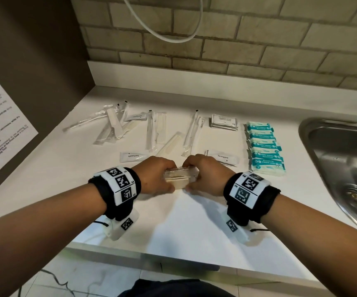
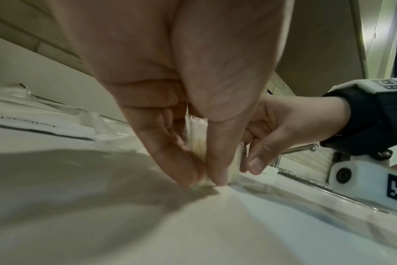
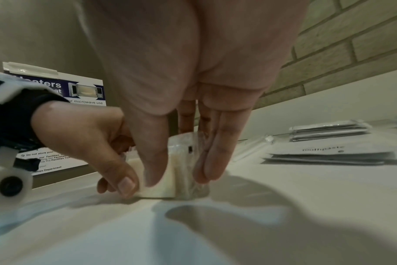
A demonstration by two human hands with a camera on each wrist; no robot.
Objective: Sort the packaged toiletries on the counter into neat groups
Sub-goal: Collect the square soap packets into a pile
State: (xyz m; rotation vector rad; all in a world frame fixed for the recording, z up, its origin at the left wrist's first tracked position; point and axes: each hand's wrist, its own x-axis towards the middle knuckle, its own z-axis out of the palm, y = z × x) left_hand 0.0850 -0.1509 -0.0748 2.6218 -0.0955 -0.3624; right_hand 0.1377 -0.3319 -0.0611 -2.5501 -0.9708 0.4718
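Note:
A bundle of cream combs in clear wrappers (image 1: 181,179) stands on edge on the white counter (image 1: 173,221), near its middle. My left hand (image 1: 154,176) pinches the bundle's left end between thumb and fingers (image 2: 188,172). My right hand (image 1: 207,174) pinches the right end the same way, thumb in front and fingers (image 3: 211,161) behind. The left wrist view shows the bundle (image 2: 196,138) end-on; the right wrist view shows its cream side (image 3: 163,190). Sorted behind are teal packets (image 1: 265,146), a stack of shampoo sachets (image 1: 224,122) and toothpaste sachets (image 1: 222,157).
A loose pile of wrapped toothbrushes (image 1: 113,123) lies at the back left, with more long wrapped items (image 1: 154,129) and one flat comb (image 1: 169,144) mid-counter. Another toothpaste sachet (image 1: 133,156) lies left of my hands. A steel sink (image 1: 344,163) is at the right. A brown panel (image 1: 33,82) stands left.

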